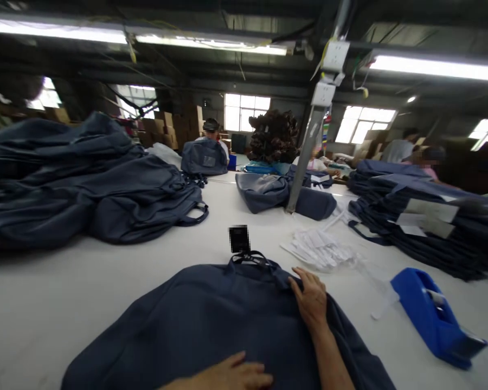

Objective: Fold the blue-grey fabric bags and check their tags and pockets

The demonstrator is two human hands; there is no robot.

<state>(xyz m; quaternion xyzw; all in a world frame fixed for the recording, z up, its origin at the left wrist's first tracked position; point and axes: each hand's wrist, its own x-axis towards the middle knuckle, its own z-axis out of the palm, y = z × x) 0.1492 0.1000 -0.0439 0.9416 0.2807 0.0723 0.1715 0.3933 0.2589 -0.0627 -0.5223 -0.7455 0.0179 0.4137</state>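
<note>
A dark blue bag (228, 314) lies spread on the white table in front of me, its looped handles at the far edge. My left hand (238, 374) rests flat on the near middle of the bag, fingers apart and partly cut off by the frame's bottom. Near the handles, my right hand (311, 298) lies on the bag's upper right part with its fingers spread. Just beyond the handles is a small black tag (239, 239), blurred at its edges.
Dark blue bags (138, 189) are heaped at left; more are stacked at right (423, 216). A blue tape dispenser (435, 319), white strips (321, 249) and a metal post (307, 157) stand or lie on the table (32, 309). People sit beyond.
</note>
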